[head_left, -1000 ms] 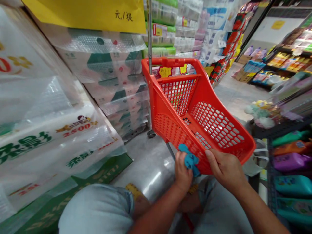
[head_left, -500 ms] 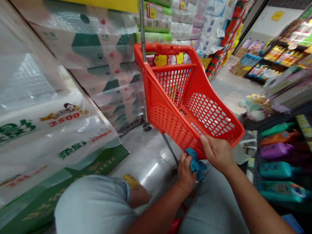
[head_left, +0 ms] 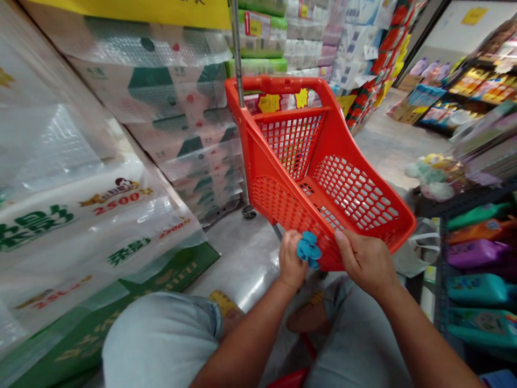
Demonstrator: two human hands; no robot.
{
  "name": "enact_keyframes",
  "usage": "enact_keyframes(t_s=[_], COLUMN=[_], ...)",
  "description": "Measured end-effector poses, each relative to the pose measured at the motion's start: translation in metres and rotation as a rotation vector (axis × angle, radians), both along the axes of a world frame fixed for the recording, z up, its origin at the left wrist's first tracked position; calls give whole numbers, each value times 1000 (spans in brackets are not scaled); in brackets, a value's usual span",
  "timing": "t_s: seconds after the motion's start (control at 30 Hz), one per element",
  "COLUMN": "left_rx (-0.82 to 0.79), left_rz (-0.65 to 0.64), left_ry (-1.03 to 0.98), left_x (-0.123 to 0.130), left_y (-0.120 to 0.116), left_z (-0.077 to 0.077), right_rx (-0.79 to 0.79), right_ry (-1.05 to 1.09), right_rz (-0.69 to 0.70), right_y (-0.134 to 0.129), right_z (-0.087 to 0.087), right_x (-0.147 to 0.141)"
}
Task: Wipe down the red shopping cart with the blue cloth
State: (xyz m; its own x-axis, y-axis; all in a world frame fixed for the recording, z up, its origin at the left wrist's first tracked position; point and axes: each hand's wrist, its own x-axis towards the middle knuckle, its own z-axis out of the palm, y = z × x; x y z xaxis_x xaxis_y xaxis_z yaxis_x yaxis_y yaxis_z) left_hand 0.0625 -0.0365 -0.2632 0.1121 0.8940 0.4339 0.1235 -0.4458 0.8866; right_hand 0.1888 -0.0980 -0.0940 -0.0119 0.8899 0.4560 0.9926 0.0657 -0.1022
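In front of my knees stands a red plastic shopping cart (head_left: pixel 278 202) with perforated sides and a metal pole at its far left corner. My left hand (head_left: pixel 291 257) is closed around a crumpled blue cloth (head_left: pixel 309 249), beside the outer face of the cart's left side. Whether the cloth presses on the plastic there, I cannot tell. Gripping the cart's near rim is my right hand (head_left: pixel 365 264), with the thumb over the edge and the other fingers hidden below. Nothing lies in the part of the basket that shows.
Wrapped tissue packs (head_left: pixel 173 113) are stacked behind and left of the cart. Plastic-covered packs (head_left: pixel 133 226) flank my left knee. On the right, a dark shelf holds several colored bottles (head_left: pixel 476 288); a whitish bag (head_left: pixel 416 250) hangs by it. Grey floor (head_left: pixel 230 258) shows below the cart.
My left hand has moved up and left along the cart's side with the blue cloth. The right hand keeps its hold on the rim. The whole view has shifted slightly.
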Motion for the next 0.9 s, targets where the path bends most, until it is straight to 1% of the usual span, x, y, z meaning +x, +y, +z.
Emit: enact_keyframes(t_s=[0.07,0.13,0.27,0.37,0.43,0.5,0.57,0.63,0.73,0.8,0.83,0.87,0.9], left_rx=[-109,-195,-276,-336,-363,-353,-300,-205,-32,52,84,110,142], left_rz=[140,236,296,369,421,445,441,420,405,432,440,442,430], left_ry=[-19,-35,-52,-67,-73,-71,-62,-47,-16,7,23,37,60], left_x=[-4,-5,-8,-17,-24,-30,-31,-31,-36,-43,-48,-52,-56], left_y=[36,58,77,103,124,138,143,147,164,178,181,181,176], left_z=[-7,-14,-23,-28,-28,-23,-12,9,53,81,91,98,101], right_rx=[1,-15,-47,-16,22,48,62,66,50,25,6,-22,-57], right_ry=[-2,10,45,35,17,6,5,2,22,49,62,73,86], right_rz=[11,29,59,81,103,143,168,194,222,237,248,255,249], right_y=[-1,-2,-6,-8,-8,-7,-5,-4,-7,-10,-12,-14,-15], right_z=[-1,-4,-8,-8,-7,-8,-8,-10,-11,-11,-10,-9,-8], right_x=[0,0,-3,-8,-10,-9,-4,5,25,43,52,61,69])
